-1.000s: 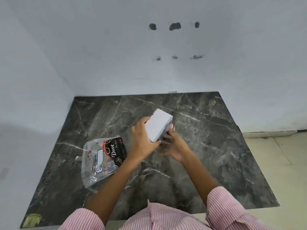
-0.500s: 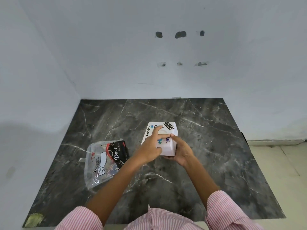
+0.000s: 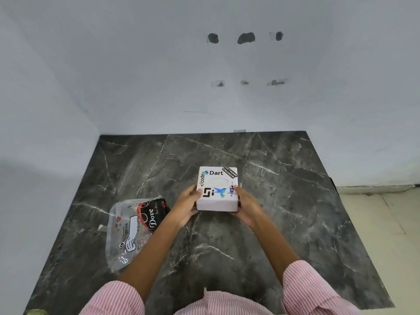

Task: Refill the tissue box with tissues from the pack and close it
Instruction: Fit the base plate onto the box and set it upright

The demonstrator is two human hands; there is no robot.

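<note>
The white tissue box [image 3: 217, 188] sits flat on the dark marble desk [image 3: 284, 201], sticker-covered top face up, its oval dispensing slot showing pale near the middle. Both hands clasp it from opposite sides: the left hand [image 3: 186, 204] presses its near-left wall with the thumb lapping onto the top edge, and the right hand [image 3: 246, 204] cups the near-right wall. Each grip is closed against the box, not spread. Holding it from 2 sides probably squares it up and steadies it on the desk, as one does when seating a closed box. The box lies directly between the palms, its far half clear of them. The tissue pack [image 3: 136, 226] lies crumpled and flattened to the left, just beside the left forearm, apparently emptied, so the refill looks done.
</note>
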